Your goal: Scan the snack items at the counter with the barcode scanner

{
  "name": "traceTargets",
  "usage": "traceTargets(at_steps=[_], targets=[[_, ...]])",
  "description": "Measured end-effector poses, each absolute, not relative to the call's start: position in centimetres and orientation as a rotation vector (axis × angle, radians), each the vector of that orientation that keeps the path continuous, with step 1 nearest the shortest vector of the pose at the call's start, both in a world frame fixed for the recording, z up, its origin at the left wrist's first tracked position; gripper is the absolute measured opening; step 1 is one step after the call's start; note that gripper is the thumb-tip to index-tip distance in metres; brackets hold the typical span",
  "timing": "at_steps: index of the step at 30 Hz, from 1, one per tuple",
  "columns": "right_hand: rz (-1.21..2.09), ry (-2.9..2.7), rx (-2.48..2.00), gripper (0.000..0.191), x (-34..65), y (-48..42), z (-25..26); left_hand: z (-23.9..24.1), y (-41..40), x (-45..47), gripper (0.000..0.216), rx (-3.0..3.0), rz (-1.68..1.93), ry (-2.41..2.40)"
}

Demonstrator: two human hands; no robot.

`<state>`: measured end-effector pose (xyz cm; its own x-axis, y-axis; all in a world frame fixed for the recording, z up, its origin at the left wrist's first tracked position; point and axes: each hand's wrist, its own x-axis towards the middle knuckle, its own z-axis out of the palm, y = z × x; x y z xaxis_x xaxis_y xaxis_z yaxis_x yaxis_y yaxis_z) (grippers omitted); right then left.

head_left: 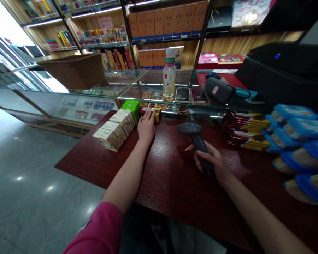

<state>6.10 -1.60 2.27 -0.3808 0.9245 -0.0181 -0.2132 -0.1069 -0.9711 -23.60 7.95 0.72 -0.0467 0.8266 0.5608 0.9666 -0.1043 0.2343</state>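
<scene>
My right hand (210, 160) is wrapped round the handle of a black barcode scanner (194, 135), held just above the dark red wooden counter (172, 180) with its head facing away from me. My left hand (146, 127) reaches forward, fingers lying on a small dark packet (151, 112) at the counter's far edge. To the left of that hand runs a row of cream boxes (113, 132) that ends in green boxes (131, 105).
Stacked dark red and yellow packs (245, 132) and blue-rimmed packets (299, 141) crowd the right side. A glass display case (137, 88) behind carries a drink bottle (169, 74), a phone (182, 94) and a wicker basket (75, 70). A black register (283, 74) stands at the right.
</scene>
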Motion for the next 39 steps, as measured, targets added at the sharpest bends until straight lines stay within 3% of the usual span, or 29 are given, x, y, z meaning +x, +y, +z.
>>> traceTargets(at_steps=[8,14,23,28,31,35,39], targets=[[1.607,-1.240,-0.843,0.036,6.1,-1.5,2.3,0.6,8.4,-23.8,0.062,-1.976,-0.919,-1.882],[1.266,-1.114,-0.887,0.040,8.1,-1.6,2.0,1.7,6.8,-21.4,0.066,-2.041,-0.982,-1.768],[0.944,-1.018,-0.978,0.047,16.2,-4.2,1.3,2.0,4.1,-3.9,0.055,-2.682,-0.834,-1.139],[0.886,-0.963,-1.002,0.048,16.6,-4.5,1.1,1.7,5.7,2.7,0.054,-2.751,-0.816,-1.208],[0.876,-0.941,-1.014,0.046,16.5,-4.3,0.9,1.7,6.4,2.3,0.043,-2.780,-0.867,-1.270],[0.891,-0.948,-0.990,0.047,16.3,-4.6,1.1,1.9,6.1,-2.6,0.035,-2.710,-1.198,-1.500],[1.150,-1.120,-0.950,0.043,15.5,-5.1,1.9,2.0,6.2,-9.7,0.027,-2.579,-1.533,-1.843]])
